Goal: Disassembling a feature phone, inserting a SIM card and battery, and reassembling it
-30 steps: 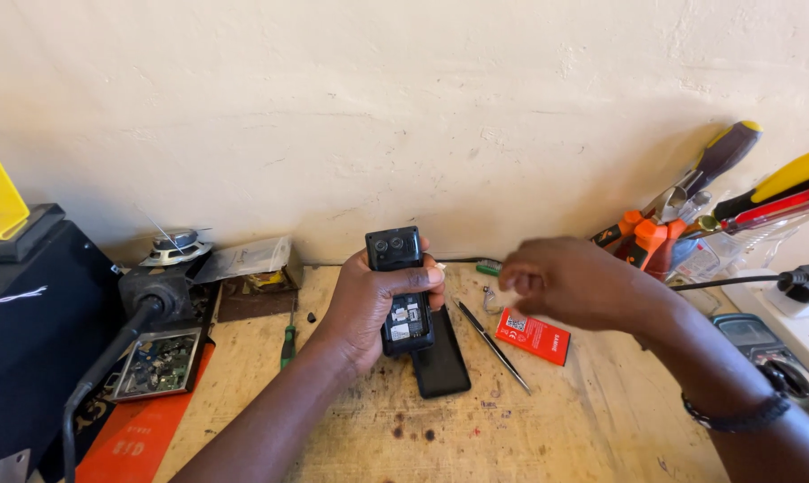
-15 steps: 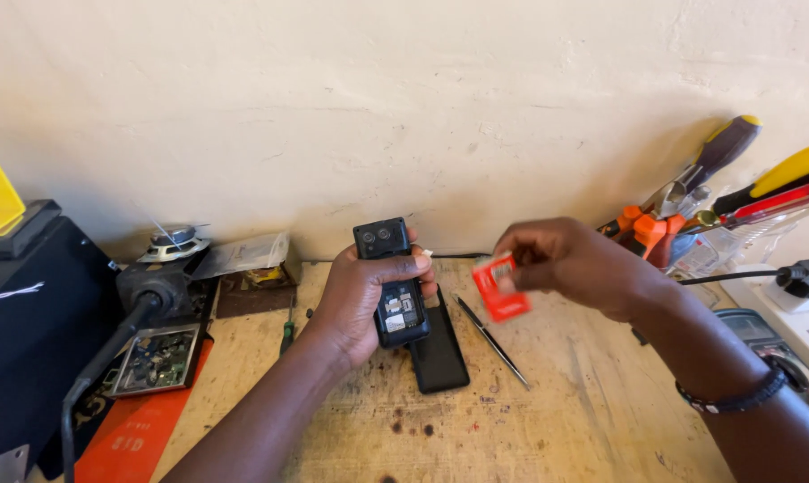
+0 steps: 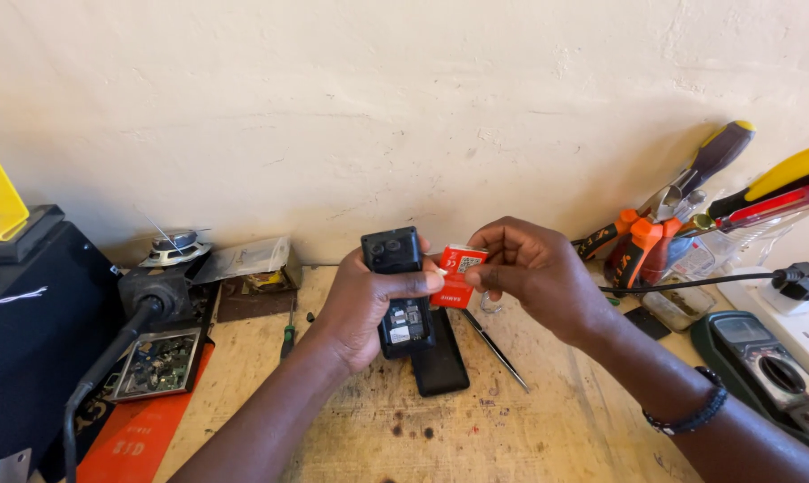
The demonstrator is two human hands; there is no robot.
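Observation:
My left hand (image 3: pixel 361 304) grips a small black phone (image 3: pixel 397 291) with its back cover off, its inner compartment facing up. My right hand (image 3: pixel 534 273) pinches a small red card holder (image 3: pixel 458 275) and holds it against the phone's right edge, where my left thumb also touches it. A flat black cover or battery (image 3: pixel 440 362) lies on the wooden bench just under the phone. Thin metal tweezers (image 3: pixel 496 349) lie beside it to the right.
A black box (image 3: pixel 29 340) with a cable and a circuit board (image 3: pixel 158 362) sit at the left. A small green screwdriver (image 3: pixel 288 335) lies nearby. Screwdrivers and orange pliers (image 3: pixel 642 246) lean at the right wall, above a multimeter (image 3: pixel 767 358) and a white power strip (image 3: pixel 798 309).
My right hand picked the red card holder up off the bench and carried it left to the phone. The phone has stayed in my left hand.

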